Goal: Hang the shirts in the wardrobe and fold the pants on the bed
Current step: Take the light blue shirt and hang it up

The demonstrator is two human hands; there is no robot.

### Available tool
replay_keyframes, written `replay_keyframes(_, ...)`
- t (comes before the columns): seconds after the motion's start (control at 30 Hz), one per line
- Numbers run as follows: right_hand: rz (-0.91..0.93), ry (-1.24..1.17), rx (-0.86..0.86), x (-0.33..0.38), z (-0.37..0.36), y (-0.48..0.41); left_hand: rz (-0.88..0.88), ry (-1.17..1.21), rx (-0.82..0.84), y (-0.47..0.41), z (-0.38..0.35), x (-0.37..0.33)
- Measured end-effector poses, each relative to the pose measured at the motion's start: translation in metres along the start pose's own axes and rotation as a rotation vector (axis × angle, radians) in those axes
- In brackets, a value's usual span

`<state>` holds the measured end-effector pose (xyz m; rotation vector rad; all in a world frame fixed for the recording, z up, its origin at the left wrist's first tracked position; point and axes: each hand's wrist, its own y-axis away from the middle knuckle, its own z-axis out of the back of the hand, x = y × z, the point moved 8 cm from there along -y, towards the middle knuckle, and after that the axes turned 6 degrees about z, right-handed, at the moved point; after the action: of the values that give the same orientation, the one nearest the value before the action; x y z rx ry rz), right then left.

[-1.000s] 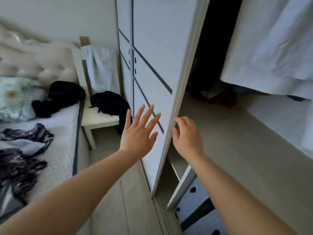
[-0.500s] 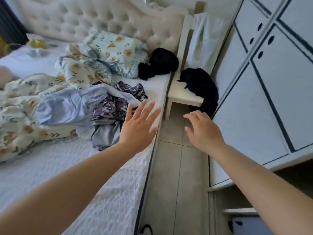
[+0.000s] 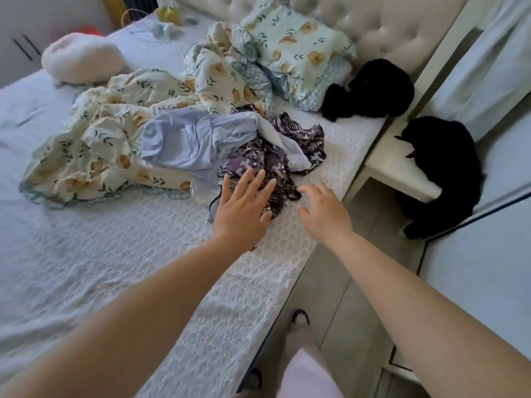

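Note:
A pile of clothes lies on the bed near its right edge: a light blue garment and a purple patterned garment tangled together. My left hand hovers with fingers spread over the near edge of the purple garment. Just to its right, my right hand reaches toward the same garment with fingers loosely bent and holds nothing. The closed wardrobe door stands at the right.
A floral quilt and pillow lie behind the pile. One black garment sits by the headboard, another hangs off a white chair between bed and wardrobe. A narrow floor strip runs alongside.
My view swung from the open wardrobe to the bed. Both hands left the wardrobe door and moved out over the clothes pile.

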<state>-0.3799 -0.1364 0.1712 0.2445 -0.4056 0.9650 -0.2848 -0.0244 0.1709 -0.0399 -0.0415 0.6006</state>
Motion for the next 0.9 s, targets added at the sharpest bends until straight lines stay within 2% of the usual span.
replay_keyframes(0.2,0.067,-0.029,0.178,-0.019,-0.025,-0.077,0.215,0.039,0.088,-0.049,-0.031,0.028)
replay_keyframes(0.3,0.083,-0.045,0.208,-0.023,-0.028,-0.114,0.303,0.076,0.119,-0.072,-0.041,0.040)
replay_keyframes(0.7,0.119,-0.142,0.270,0.006,-0.079,-0.215,0.391,0.122,0.139,-0.150,-0.077,0.094)
replay_keyframes(0.9,0.214,-0.070,0.353,0.006,-0.108,-0.300,0.474,0.155,0.143,-0.199,-0.097,0.131)
